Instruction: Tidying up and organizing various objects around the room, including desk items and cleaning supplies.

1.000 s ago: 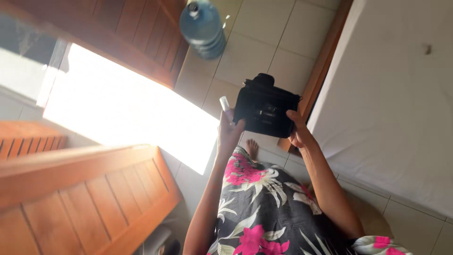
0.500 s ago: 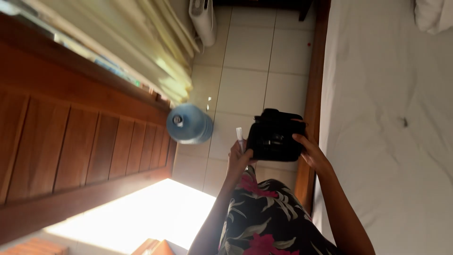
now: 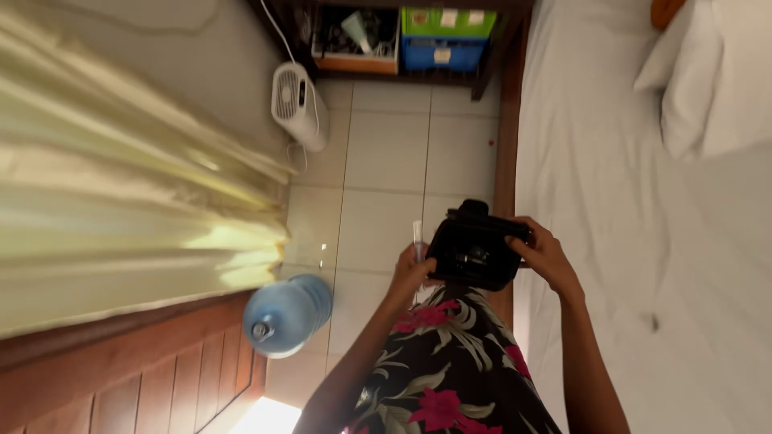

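Head view has swung since a second ago: sunlit floor patch nearly gone, bed (image 3: 611, 161) and shelf (image 3: 402, 40) now ahead. Both my hands stay clamped on the black camera (image 3: 474, 247), boxy, matte, held before my floral dress. Left hand (image 3: 412, 273) also pinches a thin clear tube (image 3: 417, 239); right hand (image 3: 548, 255) grips the side. Blue water jug (image 3: 285, 315) stands on glossy tiles (image 3: 386, 153).

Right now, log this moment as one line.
left hand: holds black camera plus thin white stick | right hand: grips camera | nearby: blue water jug, bed
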